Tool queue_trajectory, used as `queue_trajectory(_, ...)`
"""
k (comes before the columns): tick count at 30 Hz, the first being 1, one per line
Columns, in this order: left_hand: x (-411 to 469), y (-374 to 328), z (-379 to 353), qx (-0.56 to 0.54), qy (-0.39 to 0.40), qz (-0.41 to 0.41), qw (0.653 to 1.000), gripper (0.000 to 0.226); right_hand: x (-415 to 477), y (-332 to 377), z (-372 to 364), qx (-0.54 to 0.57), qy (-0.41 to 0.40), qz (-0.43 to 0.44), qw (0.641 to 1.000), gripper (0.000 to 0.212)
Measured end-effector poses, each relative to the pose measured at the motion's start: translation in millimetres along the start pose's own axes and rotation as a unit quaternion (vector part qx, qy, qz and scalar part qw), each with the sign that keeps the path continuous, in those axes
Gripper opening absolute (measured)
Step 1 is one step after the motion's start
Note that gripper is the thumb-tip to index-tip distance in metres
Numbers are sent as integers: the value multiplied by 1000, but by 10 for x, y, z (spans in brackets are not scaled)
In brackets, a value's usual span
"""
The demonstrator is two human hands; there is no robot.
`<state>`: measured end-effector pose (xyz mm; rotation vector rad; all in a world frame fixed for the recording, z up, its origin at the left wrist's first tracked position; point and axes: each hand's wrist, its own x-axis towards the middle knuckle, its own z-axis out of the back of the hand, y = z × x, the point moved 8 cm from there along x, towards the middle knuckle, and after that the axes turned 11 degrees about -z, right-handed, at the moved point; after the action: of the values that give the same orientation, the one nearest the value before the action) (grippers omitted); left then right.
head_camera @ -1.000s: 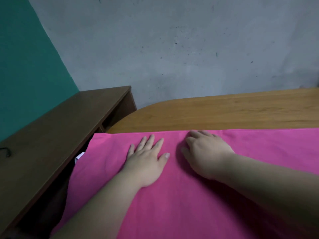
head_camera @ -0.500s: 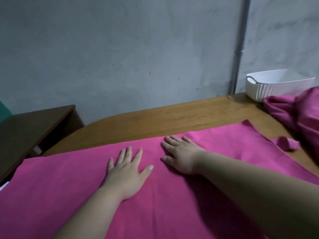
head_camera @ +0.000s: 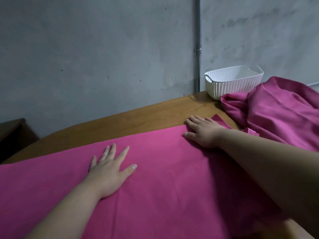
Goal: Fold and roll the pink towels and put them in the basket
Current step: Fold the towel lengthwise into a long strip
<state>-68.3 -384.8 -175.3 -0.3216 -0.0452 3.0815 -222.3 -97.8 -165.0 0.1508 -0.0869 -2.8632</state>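
A pink towel lies spread flat across the near part of the wooden table. My left hand rests flat on its middle, fingers spread. My right hand presses flat on the towel near its far right corner, fingers straight. A heap of crumpled pink towels lies at the right. Behind the heap, against the wall, stands a white woven-look plastic basket; nothing shows inside it.
A grey concrete wall with a vertical metal pipe runs behind the table. A dark wooden cabinet sits lower at the far left. Bare table wood shows between the towel's far edge and the wall.
My right hand has slid rightward along the towel's far edge to its right corner. My left hand stays flat on the middle. The view has swung right, bringing the basket and heap into sight.
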Motion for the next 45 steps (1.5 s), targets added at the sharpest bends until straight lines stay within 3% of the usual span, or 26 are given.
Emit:
queue_trajectory(3, -20, -23, 22, 11, -6, 17, 1000, 75, -62, -301, 102, -7, -28, -58, 998, 73)
queue_trajectory(5, -96, -261, 46, 10, -24, -4, 1000, 67, -317, -164, 122, -1, -34, -52, 998, 71)
queue_trajectory(7, -186, -675, 5, -11, -26, -62, 998, 73, -735, 227, 66, 15, -21, -2, 1000, 76)
queue_trajectory(10, -340, -1068, -92, -7, -18, -110, 994, 100, -1366, 672, -131, 28, 8, 65, 997, 81)
queue_trajectory(16, -616, -801, -116, 8, -18, -61, 998, 81, -1766, -58, -190, 9, 19, -19, 1000, 105)
queue_trajectory(19, -738, -804, -139, 7, -29, -40, 999, 70, -1896, -365, -199, -1, 16, -44, 999, 83)
queue_trajectory(22, -908, -940, -189, -12, -34, -50, 998, 67, -1933, -391, -169, -12, 2, -67, 998, 78)
queue_trajectory(24, -1013, -1032, -228, -15, -28, -55, 998, 77, -1957, -207, -121, -4, -18, -72, 997, 77)
queue_trajectory(27, -1085, -1076, -233, -5, -22, -43, 999, 96, -2060, 369, -208, 20, 5, 1, 1000, 81)
queue_trajectory(30, -1158, -1081, -245, -7, -21, -45, 999, 94, -2135, 560, -284, 2, 20, 30, 999, 84)
queue_trajectory(34, -1327, -866, -282, -16, -32, -19, 999, 86, -2193, 375, -273, -20, 50, 16, 998, 104)
queue_trajectory(37, -1376, -746, -283, -11, -34, 21, 999, 82, -2140, 522, -222, -25, 44, 1, 999, 89)
queue_trajectory(42, -1390, -700, -290, -45, -27, -8, 999, 67, -2057, 1433, -209, 25, 25, 78, 996, 76)
queue_trajectory(45, -1559, -132, -299, -51, -37, 36, 997, 67, -2053, 1637, -313, 9, 28, 93, 995, 72)
